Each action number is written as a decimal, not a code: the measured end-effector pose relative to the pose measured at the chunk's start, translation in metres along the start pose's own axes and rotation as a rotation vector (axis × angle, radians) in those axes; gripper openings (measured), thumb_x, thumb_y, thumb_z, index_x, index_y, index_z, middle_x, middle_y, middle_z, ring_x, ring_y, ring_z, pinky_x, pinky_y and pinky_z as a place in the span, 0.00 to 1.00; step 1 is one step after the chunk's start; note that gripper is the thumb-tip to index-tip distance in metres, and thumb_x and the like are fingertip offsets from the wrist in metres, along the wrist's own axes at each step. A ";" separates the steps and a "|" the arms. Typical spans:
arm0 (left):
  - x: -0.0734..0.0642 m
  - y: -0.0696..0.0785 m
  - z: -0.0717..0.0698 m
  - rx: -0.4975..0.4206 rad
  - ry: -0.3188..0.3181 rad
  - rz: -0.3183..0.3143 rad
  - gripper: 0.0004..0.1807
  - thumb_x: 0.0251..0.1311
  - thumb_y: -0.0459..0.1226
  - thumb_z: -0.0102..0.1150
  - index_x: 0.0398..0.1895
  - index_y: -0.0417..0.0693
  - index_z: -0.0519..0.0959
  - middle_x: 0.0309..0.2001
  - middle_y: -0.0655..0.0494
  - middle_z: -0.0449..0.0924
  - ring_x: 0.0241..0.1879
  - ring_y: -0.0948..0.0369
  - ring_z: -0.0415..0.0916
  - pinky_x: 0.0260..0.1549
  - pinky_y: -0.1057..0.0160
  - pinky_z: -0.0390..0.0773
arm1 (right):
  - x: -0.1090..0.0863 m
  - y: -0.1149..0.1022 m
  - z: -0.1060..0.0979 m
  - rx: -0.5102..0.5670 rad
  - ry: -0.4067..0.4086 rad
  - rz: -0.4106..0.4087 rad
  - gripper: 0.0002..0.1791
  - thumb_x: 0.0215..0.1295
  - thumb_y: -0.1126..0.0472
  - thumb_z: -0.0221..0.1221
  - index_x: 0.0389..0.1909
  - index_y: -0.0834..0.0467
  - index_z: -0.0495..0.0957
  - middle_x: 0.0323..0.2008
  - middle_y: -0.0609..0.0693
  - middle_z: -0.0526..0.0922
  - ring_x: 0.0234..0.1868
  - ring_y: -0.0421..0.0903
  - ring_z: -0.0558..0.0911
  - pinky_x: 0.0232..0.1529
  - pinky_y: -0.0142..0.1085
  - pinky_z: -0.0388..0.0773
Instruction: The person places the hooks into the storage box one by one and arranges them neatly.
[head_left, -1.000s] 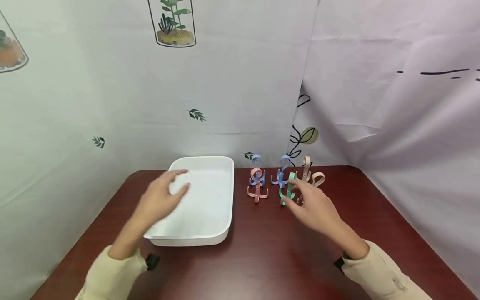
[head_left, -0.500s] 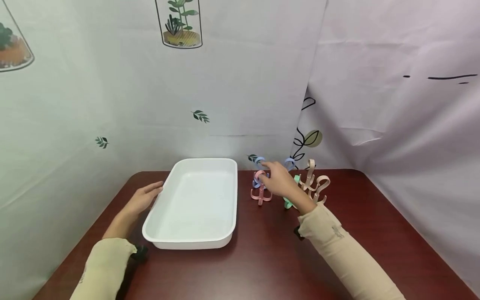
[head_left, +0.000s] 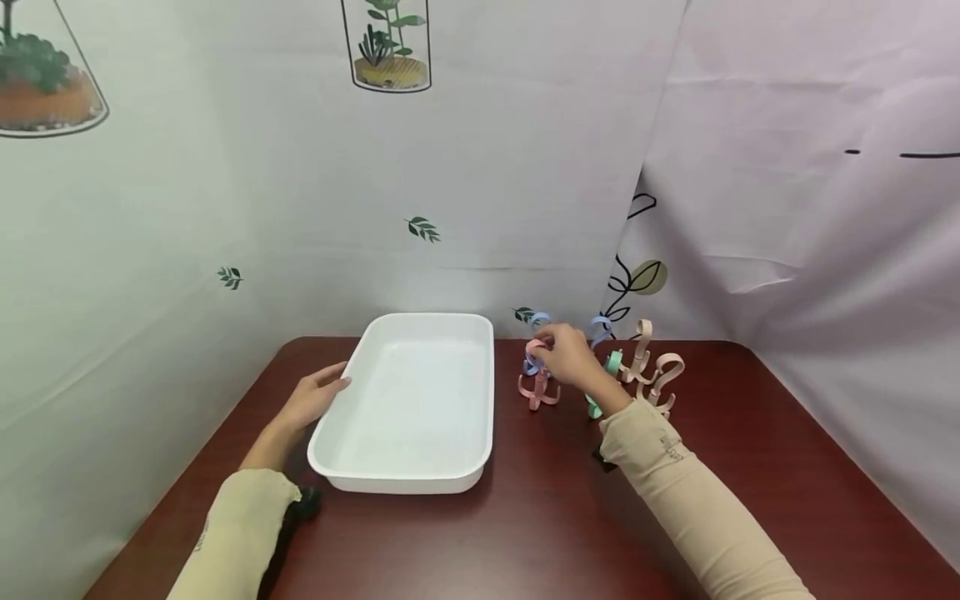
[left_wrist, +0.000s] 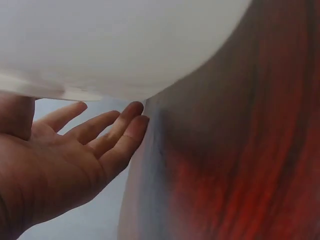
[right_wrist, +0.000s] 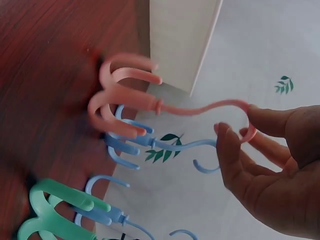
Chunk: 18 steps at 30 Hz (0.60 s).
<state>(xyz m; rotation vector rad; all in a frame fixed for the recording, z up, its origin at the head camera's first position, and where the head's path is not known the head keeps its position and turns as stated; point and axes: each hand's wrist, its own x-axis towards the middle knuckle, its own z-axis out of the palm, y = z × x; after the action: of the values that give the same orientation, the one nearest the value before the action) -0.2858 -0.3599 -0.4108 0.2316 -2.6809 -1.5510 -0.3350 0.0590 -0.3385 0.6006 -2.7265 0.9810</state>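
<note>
My right hand [head_left: 568, 357] pinches the curled top of a pink claw hook [head_left: 537, 392]. In the right wrist view, thumb and fingers close round the loop of this pink hook [right_wrist: 127, 102], whose prongs point toward the table. My left hand [head_left: 309, 402] is at the left side of a white tray [head_left: 401, 483]. In the left wrist view, the fingers of that hand [left_wrist: 75, 155] are loosely extended beneath the tray's rim, near its outer wall; thumb contact is partly hidden.
Behind the pink hook are blue claw hooks [right_wrist: 150, 142]. A green one [right_wrist: 55, 215] stands beside them, partly hidden by my right arm in the head view. Beige hooks [head_left: 660, 385] stand farther right. A patterned cloth [head_left: 480, 167] hangs behind the dark red table [head_left: 540, 517].
My right hand has moved left from the green hook to the pink one and now pinches its loop. My left hand has come down from over the tray to its left rim.
</note>
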 end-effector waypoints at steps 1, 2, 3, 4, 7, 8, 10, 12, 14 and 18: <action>0.000 0.000 0.000 -0.009 0.001 -0.009 0.33 0.74 0.46 0.49 0.76 0.41 0.58 0.65 0.30 0.68 0.54 0.42 0.78 0.42 0.54 0.83 | 0.000 -0.001 -0.001 0.000 -0.003 0.000 0.14 0.68 0.62 0.62 0.49 0.66 0.83 0.45 0.61 0.86 0.44 0.55 0.82 0.43 0.47 0.78; 0.000 0.000 0.000 -0.016 0.002 -0.013 0.33 0.74 0.47 0.49 0.76 0.41 0.58 0.65 0.31 0.68 0.54 0.43 0.78 0.42 0.54 0.83 | 0.000 -0.001 -0.001 0.000 -0.005 -0.002 0.13 0.68 0.61 0.62 0.48 0.65 0.84 0.44 0.60 0.86 0.43 0.55 0.83 0.43 0.47 0.79; 0.000 0.000 0.000 -0.021 0.003 -0.014 0.33 0.74 0.47 0.49 0.76 0.42 0.58 0.66 0.31 0.68 0.55 0.43 0.78 0.42 0.54 0.83 | 0.001 -0.003 -0.003 0.001 -0.006 -0.002 0.13 0.68 0.61 0.62 0.47 0.65 0.84 0.43 0.60 0.87 0.41 0.54 0.83 0.41 0.46 0.79; 0.000 0.000 0.001 -0.028 0.001 -0.013 0.33 0.74 0.47 0.49 0.76 0.42 0.58 0.66 0.31 0.68 0.55 0.42 0.78 0.42 0.54 0.83 | 0.001 -0.004 -0.005 0.001 -0.009 -0.003 0.12 0.69 0.60 0.62 0.47 0.64 0.84 0.42 0.59 0.87 0.40 0.53 0.83 0.40 0.46 0.79; 0.001 0.001 0.002 -0.032 0.002 -0.013 0.34 0.74 0.47 0.48 0.76 0.42 0.58 0.66 0.31 0.68 0.56 0.42 0.77 0.43 0.54 0.82 | 0.003 -0.011 -0.012 0.000 -0.003 -0.018 0.13 0.69 0.58 0.63 0.45 0.63 0.85 0.40 0.58 0.88 0.37 0.52 0.85 0.38 0.45 0.80; 0.001 0.000 0.001 -0.030 0.003 -0.012 0.34 0.74 0.48 0.48 0.76 0.42 0.58 0.66 0.31 0.68 0.56 0.42 0.77 0.43 0.54 0.82 | 0.004 -0.015 -0.015 0.002 0.001 -0.028 0.13 0.68 0.57 0.63 0.44 0.63 0.85 0.39 0.58 0.88 0.37 0.52 0.85 0.38 0.45 0.80; 0.001 0.000 0.001 -0.030 0.003 -0.014 0.34 0.74 0.48 0.48 0.76 0.42 0.58 0.66 0.32 0.67 0.56 0.41 0.77 0.44 0.53 0.82 | 0.008 -0.023 -0.021 0.009 0.009 -0.050 0.14 0.68 0.56 0.63 0.44 0.63 0.85 0.39 0.59 0.88 0.36 0.52 0.86 0.38 0.45 0.81; 0.002 -0.001 0.000 -0.031 0.004 -0.016 0.33 0.74 0.48 0.48 0.77 0.43 0.58 0.66 0.32 0.67 0.56 0.41 0.76 0.44 0.53 0.82 | 0.014 -0.032 -0.026 0.019 0.022 -0.065 0.14 0.68 0.56 0.63 0.45 0.64 0.84 0.39 0.59 0.88 0.35 0.52 0.86 0.36 0.44 0.81; 0.003 -0.001 0.000 -0.030 0.003 -0.018 0.33 0.74 0.48 0.48 0.77 0.43 0.57 0.67 0.32 0.67 0.57 0.41 0.76 0.45 0.53 0.82 | 0.021 -0.041 -0.029 0.034 0.030 -0.074 0.14 0.69 0.57 0.63 0.45 0.64 0.84 0.38 0.59 0.88 0.34 0.52 0.86 0.34 0.43 0.81; 0.003 -0.002 0.002 -0.034 0.002 -0.022 0.33 0.74 0.48 0.47 0.77 0.44 0.58 0.67 0.33 0.67 0.57 0.41 0.76 0.45 0.52 0.82 | 0.036 -0.062 -0.028 0.049 0.049 -0.093 0.13 0.68 0.57 0.63 0.43 0.64 0.86 0.37 0.58 0.88 0.33 0.50 0.86 0.35 0.41 0.81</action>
<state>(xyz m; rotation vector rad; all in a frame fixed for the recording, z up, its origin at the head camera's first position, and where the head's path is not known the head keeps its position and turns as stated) -0.2884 -0.3589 -0.4135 0.2625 -2.6576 -1.6001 -0.3402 0.0224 -0.2709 0.6957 -2.6135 1.0291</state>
